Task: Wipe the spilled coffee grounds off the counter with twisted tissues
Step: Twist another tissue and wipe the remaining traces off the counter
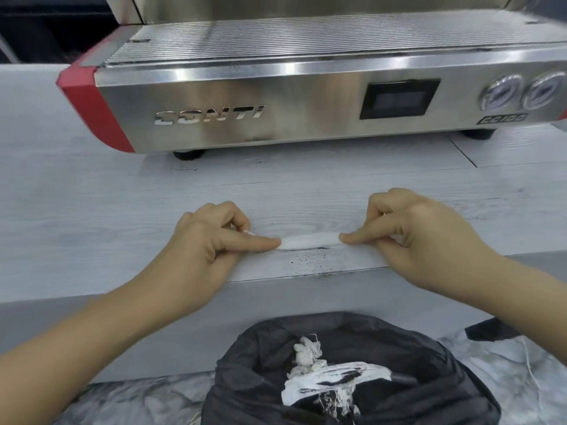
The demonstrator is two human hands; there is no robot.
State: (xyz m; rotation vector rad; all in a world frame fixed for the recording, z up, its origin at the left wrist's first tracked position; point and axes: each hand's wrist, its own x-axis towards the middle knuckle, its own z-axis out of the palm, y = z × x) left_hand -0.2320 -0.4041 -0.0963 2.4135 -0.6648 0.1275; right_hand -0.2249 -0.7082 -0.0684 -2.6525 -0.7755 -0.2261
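Both hands on the white twisted tissue roll (310, 241), lying flat on the pale grey wood-grain tabletop (92, 210). My left hand (211, 237) pinches its left end, index finger stretched along it and pressing down; my right hand (411, 228) pinches the right end the same way, other fingers curled. Roll's long axis runs left-right, parallel to the tabletop's front edge, so it sits square between the hands, neither one nearer. The dark scattered coffee grounds (310, 261) lie just on my side of the roll, between it and the edge, with a darker line of them gathered along the front seam. So the move that fits, I'd say, is dragging the roll straight toward me, keeping both ends level so nothing slips round the sides. Black bag-lined bin (352, 378) stands directly below the edge, already holding soiled white tissues (331, 375), well placed to catch what goes over. Brushed-steel espresso machine with red side panels (276, 102) sits behind the roll, well apart, not in the way. A few stray specks near its front left foot, out of this pass. Nothing blocks the pull path.
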